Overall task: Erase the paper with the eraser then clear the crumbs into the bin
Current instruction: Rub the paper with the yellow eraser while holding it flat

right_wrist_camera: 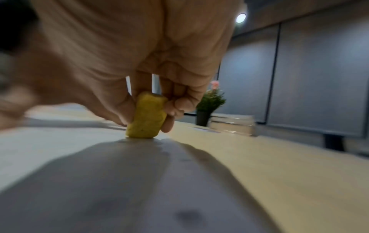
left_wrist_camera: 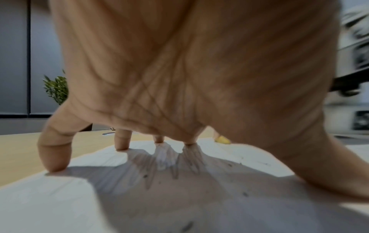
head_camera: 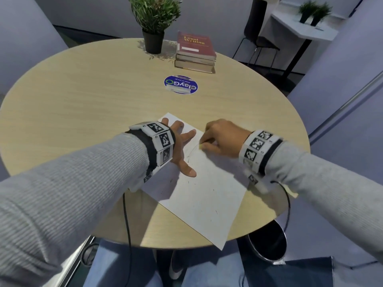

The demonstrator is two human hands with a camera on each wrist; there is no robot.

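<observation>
A white sheet of paper (head_camera: 204, 189) lies slanted on the round wooden table (head_camera: 93, 104), one corner hanging over the near edge. Faint pencil marks and dark crumbs dot it. My left hand (head_camera: 180, 141) presses the paper's upper left part with spread, straight fingers (left_wrist_camera: 54, 154). My right hand (head_camera: 219, 139) pinches a small yellow eraser (right_wrist_camera: 147, 116) between thumb and fingers, its lower end touching the paper near the right edge. The eraser (left_wrist_camera: 222, 140) also shows beyond my left palm, and as a yellow tip (head_camera: 200, 145) in the head view. A dark round bin (head_camera: 267, 243) stands under the table's near right edge.
At the far side stand a potted plant (head_camera: 154, 21) and a stack of books (head_camera: 194, 52). A round blue sticker (head_camera: 181, 84) lies mid-table. A black cable (head_camera: 126, 224) hangs from my left wrist over the near edge. A chair (head_camera: 259, 38) stands beyond the table.
</observation>
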